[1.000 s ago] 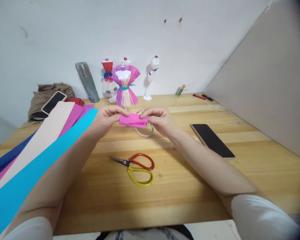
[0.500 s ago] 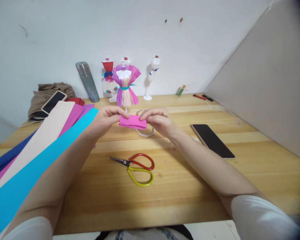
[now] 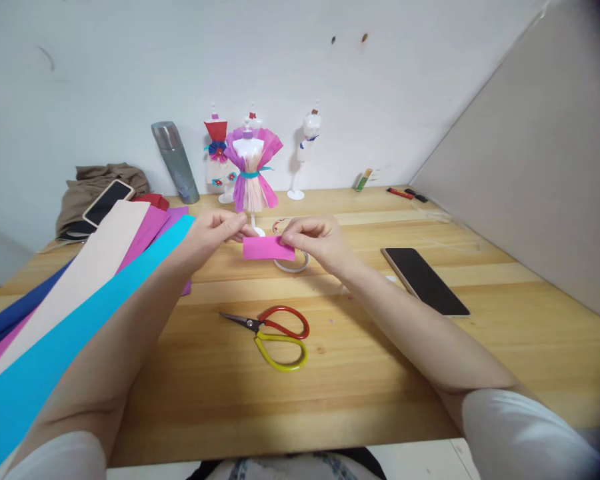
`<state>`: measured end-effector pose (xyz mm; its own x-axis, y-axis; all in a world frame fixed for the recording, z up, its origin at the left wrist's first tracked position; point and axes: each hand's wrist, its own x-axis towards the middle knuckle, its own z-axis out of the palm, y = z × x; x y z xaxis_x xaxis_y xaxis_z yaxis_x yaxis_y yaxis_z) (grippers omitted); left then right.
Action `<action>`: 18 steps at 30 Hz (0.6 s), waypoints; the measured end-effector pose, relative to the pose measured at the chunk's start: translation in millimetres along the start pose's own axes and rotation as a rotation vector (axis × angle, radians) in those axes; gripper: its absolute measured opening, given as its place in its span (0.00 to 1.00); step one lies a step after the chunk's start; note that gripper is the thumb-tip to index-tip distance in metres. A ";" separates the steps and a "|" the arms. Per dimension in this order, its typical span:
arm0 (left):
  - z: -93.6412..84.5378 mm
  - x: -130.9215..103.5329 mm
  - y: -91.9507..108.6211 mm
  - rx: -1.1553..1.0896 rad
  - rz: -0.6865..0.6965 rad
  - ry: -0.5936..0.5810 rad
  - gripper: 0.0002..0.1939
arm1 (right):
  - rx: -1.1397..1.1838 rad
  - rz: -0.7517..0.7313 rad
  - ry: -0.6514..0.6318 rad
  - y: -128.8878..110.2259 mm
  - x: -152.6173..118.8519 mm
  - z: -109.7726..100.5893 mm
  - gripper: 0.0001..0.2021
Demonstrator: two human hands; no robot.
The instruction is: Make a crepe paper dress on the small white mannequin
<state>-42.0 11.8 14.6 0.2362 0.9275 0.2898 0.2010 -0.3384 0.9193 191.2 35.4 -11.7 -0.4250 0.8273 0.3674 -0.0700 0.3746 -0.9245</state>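
Note:
A folded strip of bright pink crepe paper (image 3: 265, 249) hangs above the table. My right hand (image 3: 314, 240) pinches it at its upper right corner between thumb and fingertips. By the strip's left end is my left hand (image 3: 220, 228), its thumb lifted off the paper and a little apart from the fingers. Behind the strip, partly covered by it, lies a roll of tape (image 3: 293, 269). Scissors (image 3: 253, 325) with one red and one yellow handle rest on the wood below, blades slightly parted and pointing left.
Small mannequins stand by the wall, one in a purple and cream paper dress (image 3: 253, 183). Blue, cream and purple paper sheets (image 3: 80, 327) lie along my left arm. Around are a flask (image 3: 177, 163), a dark-screened phone (image 3: 425, 281), another phone (image 3: 109, 202) and a glue stick (image 3: 364, 180).
My left thumb and fingers have come off the pink paper and shifted slightly up and left. The strip now hangs from my right hand, with its front face flatter toward me.

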 end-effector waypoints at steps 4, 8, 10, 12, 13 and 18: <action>10.5 -1.8 9.6 0.065 -0.010 -0.005 0.22 | -0.092 -0.066 -0.119 -4.8 -2.2 4.3 0.14; 21.3 -3.9 9.5 0.233 -0.059 -0.290 0.15 | -0.146 -0.114 -0.219 -6.7 -3.1 6.8 0.19; 24.2 -4.6 8.2 0.262 -0.077 -0.372 0.17 | -0.146 -0.129 -0.229 -6.8 -3.2 6.5 0.20; 25.5 -5.2 8.1 0.235 -0.092 -0.392 0.21 | -0.138 -0.117 -0.232 -6.2 -3.2 6.1 0.20; 25.9 -5.6 8.4 0.217 -0.100 -0.392 0.22 | -0.130 -0.100 -0.229 -5.7 -3.3 6.1 0.20; 29.9 -7.4 7.9 0.156 -0.093 -0.309 0.21 | 0.067 0.014 -0.063 -2.8 -4.3 7.8 0.18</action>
<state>-13.8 -2.4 11.8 0.4812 0.8719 0.0906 0.3725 -0.2970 0.8792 186.1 27.6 -11.4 -0.4820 0.8034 0.3495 -0.1232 0.3328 -0.9349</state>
